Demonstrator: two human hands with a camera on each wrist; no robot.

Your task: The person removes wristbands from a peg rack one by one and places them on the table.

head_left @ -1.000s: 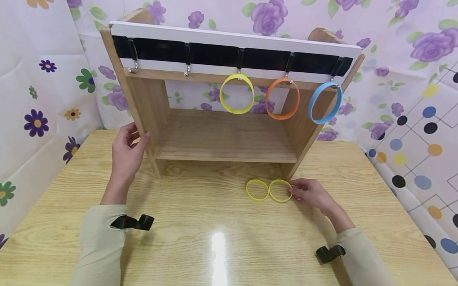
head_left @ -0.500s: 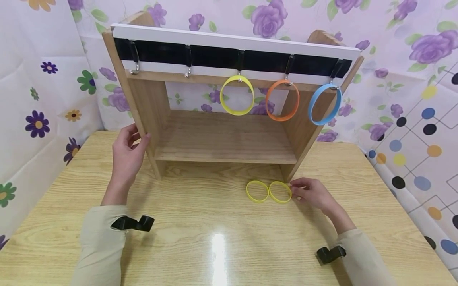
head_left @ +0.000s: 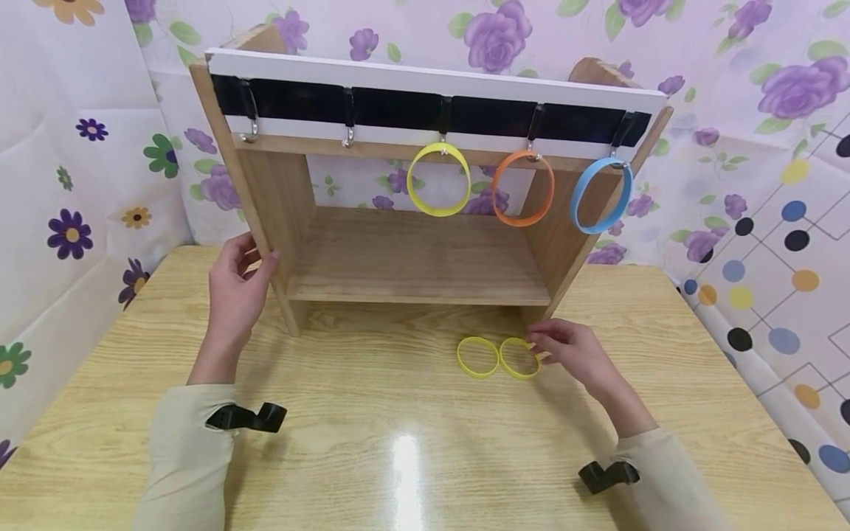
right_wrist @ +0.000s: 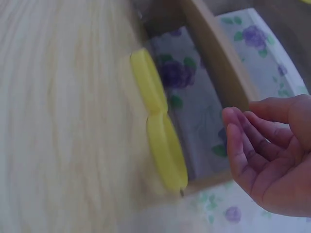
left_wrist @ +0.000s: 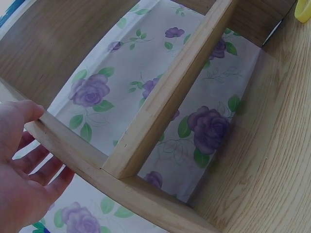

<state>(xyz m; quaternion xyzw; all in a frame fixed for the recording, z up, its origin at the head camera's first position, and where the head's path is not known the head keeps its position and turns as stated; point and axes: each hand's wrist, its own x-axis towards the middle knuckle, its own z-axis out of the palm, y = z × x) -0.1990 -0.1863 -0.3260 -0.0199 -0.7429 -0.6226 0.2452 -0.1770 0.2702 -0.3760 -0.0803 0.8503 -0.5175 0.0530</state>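
Note:
My left hand (head_left: 237,287) holds the left side panel of a wooden shelf (head_left: 418,258); in the left wrist view the thumb lies on one face of the panel and the fingers on the other. Two yellow rings (head_left: 479,377) lie side by side, touching, on the table before the shelf's right foot. My right hand (head_left: 576,355) hovers over the right-hand ring, its fingers loosely bent. The right wrist view shows nothing between thumb and fingers of that hand (right_wrist: 277,150), apart from the yellow rings (right_wrist: 167,153).
Across the shelf's top runs a white and black rail (head_left: 398,107) with several hooks. From it hang a yellow ring (head_left: 410,181), an orange ring (head_left: 523,223) and a blue ring (head_left: 600,226). Two hooks at the left (head_left: 349,136) carry nothing. Patterned cloth (head_left: 494,40) stands behind.
My right hand has left the edge of the right-hand yellow ring and moved up and slightly left. The two rings lie as before, and my left hand stays on the panel.

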